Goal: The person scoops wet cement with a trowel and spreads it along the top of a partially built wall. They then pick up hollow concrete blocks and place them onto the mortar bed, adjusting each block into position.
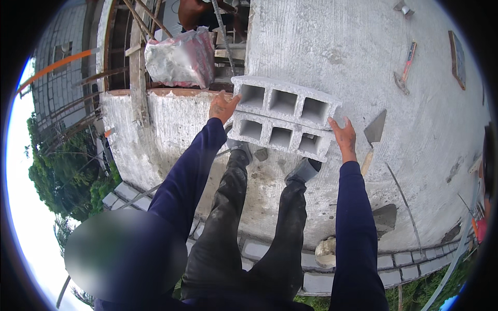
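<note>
Grey concrete makes up the three-hole upper block, against a matching lower block near the grey-shod feet; the bare left hand and right hand grip its ends. Two-handed handling seems underway; shifting it would call for even pressure.

Pale grey, speckled hollow blocks; navy sleeves; black trousers, pale-smudged; streaked light grey slab, a red-handled hammer toward its upper right corner, a white-and-pink sack at its upper left edge
</note>
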### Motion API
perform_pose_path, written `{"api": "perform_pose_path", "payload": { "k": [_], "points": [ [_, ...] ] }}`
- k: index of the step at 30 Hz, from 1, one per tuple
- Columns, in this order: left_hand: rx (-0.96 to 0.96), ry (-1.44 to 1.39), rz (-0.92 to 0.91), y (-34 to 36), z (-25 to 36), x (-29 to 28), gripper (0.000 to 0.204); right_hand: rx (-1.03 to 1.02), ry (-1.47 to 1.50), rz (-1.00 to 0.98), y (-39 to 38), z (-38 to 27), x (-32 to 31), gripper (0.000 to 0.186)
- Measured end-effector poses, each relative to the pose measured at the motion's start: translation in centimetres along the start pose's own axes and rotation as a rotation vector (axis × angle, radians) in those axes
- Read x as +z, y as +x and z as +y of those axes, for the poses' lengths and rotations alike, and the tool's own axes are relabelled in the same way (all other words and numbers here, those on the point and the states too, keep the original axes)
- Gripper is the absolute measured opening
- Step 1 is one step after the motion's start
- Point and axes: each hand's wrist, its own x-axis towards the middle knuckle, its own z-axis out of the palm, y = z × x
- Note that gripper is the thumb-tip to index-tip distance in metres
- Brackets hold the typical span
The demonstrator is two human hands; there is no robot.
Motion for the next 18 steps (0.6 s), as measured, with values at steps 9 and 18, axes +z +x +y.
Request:
{"api": "perform_pose_path", "payload": {
  "k": [9,18],
  "points": [
    [0.044,-0.188,-0.202,7.1,-3.8,6.9,0.078,-0.078,-0.169,0.251,3.3,-0.4,6.8,0.056],
    [0.110,-0.193,-0.054,5.0,-2.7,3.9,0.038,-0.202,-0.426,0.237,4.3,-4.1,2.6,0.039]
  ]
}}
